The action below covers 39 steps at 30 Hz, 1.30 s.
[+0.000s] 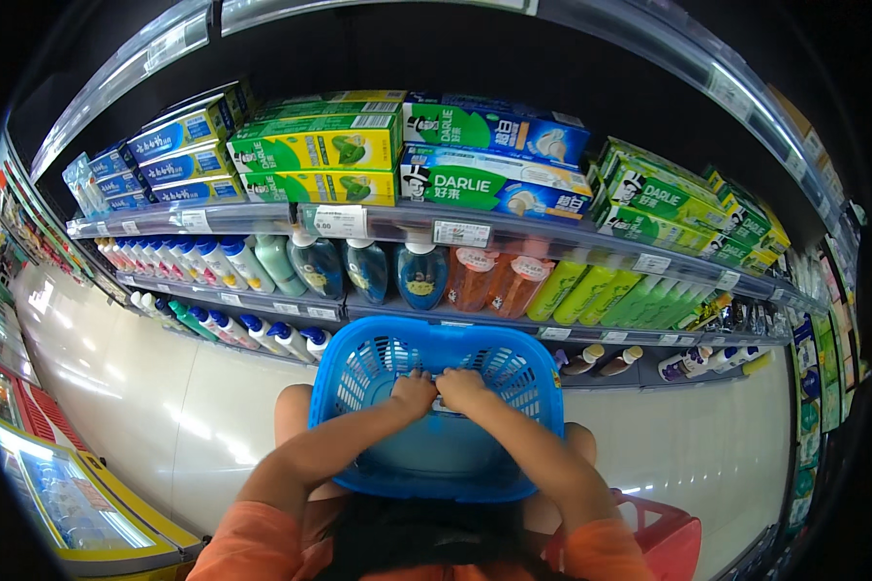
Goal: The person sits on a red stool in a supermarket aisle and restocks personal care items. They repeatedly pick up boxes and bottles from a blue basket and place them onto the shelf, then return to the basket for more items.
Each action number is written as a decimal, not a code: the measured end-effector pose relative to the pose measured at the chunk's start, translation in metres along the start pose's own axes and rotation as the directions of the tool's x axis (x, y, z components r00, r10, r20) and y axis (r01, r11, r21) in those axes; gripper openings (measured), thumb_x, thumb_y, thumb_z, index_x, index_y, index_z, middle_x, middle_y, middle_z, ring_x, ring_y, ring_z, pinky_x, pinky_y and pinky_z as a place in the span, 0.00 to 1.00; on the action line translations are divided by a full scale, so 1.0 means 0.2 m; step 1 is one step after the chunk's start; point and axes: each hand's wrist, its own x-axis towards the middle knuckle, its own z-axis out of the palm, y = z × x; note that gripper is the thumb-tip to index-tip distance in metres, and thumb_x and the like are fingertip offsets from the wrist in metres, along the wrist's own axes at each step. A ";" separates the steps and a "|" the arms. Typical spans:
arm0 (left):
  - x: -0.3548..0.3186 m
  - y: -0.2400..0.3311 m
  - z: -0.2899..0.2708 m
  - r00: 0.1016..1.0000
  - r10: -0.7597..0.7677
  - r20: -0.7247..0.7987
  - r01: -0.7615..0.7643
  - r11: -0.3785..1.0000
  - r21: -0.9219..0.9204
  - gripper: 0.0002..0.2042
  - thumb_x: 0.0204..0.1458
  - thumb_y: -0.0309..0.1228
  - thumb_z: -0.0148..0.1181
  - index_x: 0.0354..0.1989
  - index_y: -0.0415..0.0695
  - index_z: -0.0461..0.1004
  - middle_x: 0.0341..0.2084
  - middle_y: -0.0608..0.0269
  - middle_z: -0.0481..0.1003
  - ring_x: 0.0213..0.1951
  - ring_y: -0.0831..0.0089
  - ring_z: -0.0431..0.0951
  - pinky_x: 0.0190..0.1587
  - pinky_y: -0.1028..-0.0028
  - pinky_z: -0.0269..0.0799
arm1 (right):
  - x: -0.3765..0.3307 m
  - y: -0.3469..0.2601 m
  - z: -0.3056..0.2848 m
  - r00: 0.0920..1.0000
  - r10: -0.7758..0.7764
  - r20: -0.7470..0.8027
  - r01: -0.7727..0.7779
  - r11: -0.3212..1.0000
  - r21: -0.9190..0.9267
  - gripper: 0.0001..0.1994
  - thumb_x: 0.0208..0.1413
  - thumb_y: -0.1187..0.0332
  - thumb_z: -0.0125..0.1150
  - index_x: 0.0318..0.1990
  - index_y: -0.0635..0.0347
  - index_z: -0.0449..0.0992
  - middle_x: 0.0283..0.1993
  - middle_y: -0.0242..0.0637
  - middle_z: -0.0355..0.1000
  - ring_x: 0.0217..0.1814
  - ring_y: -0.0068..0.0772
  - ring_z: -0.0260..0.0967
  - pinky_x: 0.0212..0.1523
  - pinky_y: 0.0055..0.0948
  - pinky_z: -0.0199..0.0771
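Observation:
A blue plastic shopping basket point(436, 332) with slotted walls rests before me, over my lap. Both forearms reach across its near rim. My left hand point(415, 392) and my right hand point(460, 389) are side by side above the basket's inside, fingers curled in. Something small and pale lies between them, mostly hidden by the fingers; I cannot make out what it is. Beyond the basket, shampoo bottles with dark bodies point(421, 278) stand on the middle shelf.
Toothpaste boxes point(494, 184) are stacked on the shelf above. Orange bottles point(475, 281) and green bottles point(591, 290) line the right. A red basket point(664, 537) is beside me at lower right. A yellow-edged freezer point(77, 504) stands on the left.

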 end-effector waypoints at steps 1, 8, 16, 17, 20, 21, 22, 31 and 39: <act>-0.02 0.02 -0.17 1.000 -0.003 0.006 0.003 0.998 -0.064 0.19 0.51 0.40 0.62 0.48 0.42 0.76 0.48 0.55 0.74 0.51 0.57 0.75 0.44 0.58 0.77 | -0.06 0.00 -0.18 0.999 -0.005 0.038 0.004 1.000 0.024 0.16 0.52 0.66 0.65 0.48 0.61 0.79 0.47 0.48 0.74 0.53 0.50 0.73 0.50 0.46 0.77; -0.39 -0.01 -1.60 0.618 0.264 -0.741 -0.211 0.963 0.168 0.17 0.44 0.32 0.69 0.43 0.44 0.75 0.38 0.57 0.76 0.41 0.57 0.78 0.40 0.60 0.76 | -0.72 0.05 -1.44 0.645 -0.148 -0.749 0.313 0.946 0.083 0.14 0.50 0.64 0.66 0.42 0.62 0.79 0.42 0.47 0.76 0.44 0.49 0.75 0.46 0.42 0.75; -0.11 -0.16 -2.28 0.629 0.276 -0.726 0.080 0.907 0.414 0.26 0.50 0.37 0.67 0.57 0.40 0.71 0.52 0.52 0.75 0.56 0.55 0.73 0.60 0.59 0.67 | -0.52 0.24 -2.10 0.765 0.129 -0.631 -0.202 0.978 -0.046 0.39 0.50 0.49 0.65 0.65 0.66 0.66 0.66 0.55 0.64 0.69 0.51 0.62 0.67 0.39 0.63; -0.06 -0.20 -2.28 0.672 0.238 -0.701 0.093 0.912 0.398 0.26 0.50 0.39 0.67 0.56 0.41 0.72 0.52 0.52 0.75 0.56 0.55 0.74 0.61 0.58 0.66 | -0.49 0.22 -2.09 0.789 0.152 -0.596 -0.241 0.968 -0.072 0.37 0.50 0.51 0.66 0.64 0.66 0.67 0.66 0.54 0.65 0.68 0.51 0.63 0.67 0.40 0.63; 0.07 -0.27 -2.23 0.725 0.208 -0.657 0.076 0.924 0.376 0.26 0.50 0.42 0.67 0.54 0.42 0.72 0.50 0.52 0.76 0.54 0.54 0.75 0.63 0.55 0.64 | -0.45 0.25 -2.03 0.751 0.145 -0.645 -0.264 0.960 -0.092 0.33 0.50 0.55 0.67 0.61 0.64 0.70 0.63 0.52 0.67 0.66 0.50 0.64 0.65 0.43 0.65; 0.08 -0.29 -2.21 0.702 0.239 -0.671 0.055 0.921 0.386 0.26 0.49 0.41 0.68 0.54 0.41 0.72 0.50 0.52 0.76 0.54 0.54 0.75 0.63 0.55 0.64 | -0.47 0.23 -2.01 0.720 0.122 -0.684 -0.252 0.963 -0.093 0.31 0.50 0.57 0.68 0.59 0.63 0.71 0.62 0.51 0.68 0.65 0.50 0.65 0.64 0.44 0.65; 0.10 -0.30 -2.20 0.678 0.269 -0.684 0.036 0.917 0.397 0.26 0.49 0.40 0.68 0.54 0.41 0.72 0.49 0.52 0.76 0.53 0.54 0.76 0.63 0.54 0.64 | -0.50 0.22 -2.00 0.660 0.099 -0.745 -0.268 0.957 -0.110 0.29 0.49 0.58 0.69 0.58 0.63 0.72 0.60 0.50 0.69 0.64 0.50 0.66 0.62 0.44 0.66; -0.39 0.02 -2.12 0.445 0.362 -0.819 -0.078 0.927 0.367 0.28 0.46 0.32 0.69 0.57 0.40 0.69 0.47 0.56 0.72 0.50 0.56 0.74 0.53 0.63 0.72 | -0.97 0.00 -1.74 0.316 -0.208 -0.926 -0.208 0.937 -0.282 0.21 0.46 0.65 0.72 0.46 0.63 0.74 0.44 0.40 0.70 0.48 0.44 0.70 0.50 0.42 0.68; -0.65 0.10 -1.67 0.621 0.280 -0.733 -0.139 0.959 0.249 0.29 0.41 0.31 0.71 0.55 0.41 0.69 0.43 0.55 0.70 0.41 0.55 0.77 0.42 0.61 0.74 | -0.95 -0.10 -1.30 0.493 -0.204 -0.846 0.056 0.977 -0.204 0.27 0.43 0.65 0.72 0.51 0.64 0.72 0.48 0.45 0.67 0.51 0.50 0.67 0.52 0.43 0.67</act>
